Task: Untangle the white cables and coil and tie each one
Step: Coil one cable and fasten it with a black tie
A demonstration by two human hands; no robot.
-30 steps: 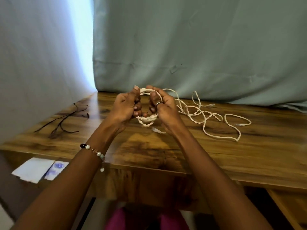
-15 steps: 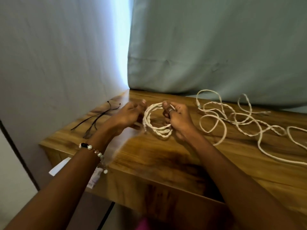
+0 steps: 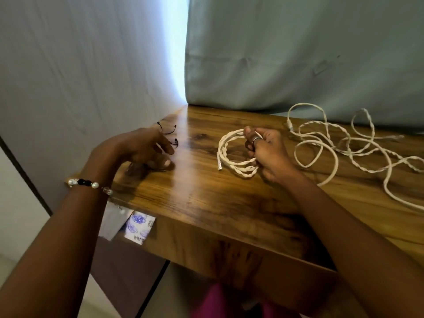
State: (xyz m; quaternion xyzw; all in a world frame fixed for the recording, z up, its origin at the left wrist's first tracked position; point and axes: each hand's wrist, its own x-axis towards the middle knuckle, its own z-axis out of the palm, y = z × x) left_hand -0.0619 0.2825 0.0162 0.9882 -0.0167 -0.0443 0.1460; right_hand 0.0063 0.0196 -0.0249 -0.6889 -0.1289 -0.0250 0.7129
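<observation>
Fingers point(image 3: 252, 143) of right hand point(image 3: 267, 152) grip coiled cable point(image 3: 231, 154).

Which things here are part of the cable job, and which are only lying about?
Part of the job:
- coiled white cable, held by the right hand
- loose white cables on the table
- black ties, by the left hand

Only lying about:
- papers below the table edge
- curtain behind

The left hand point(image 3: 142, 150) is covering most of the black ties point(image 3: 171, 134) beneath its fingers; the right hand point(image 3: 266, 152) is hiding the coiled cable point(image 3: 231, 154) inside its fingers; beyond them, the loose white cables point(image 3: 358, 154) are running off the right edge.
</observation>
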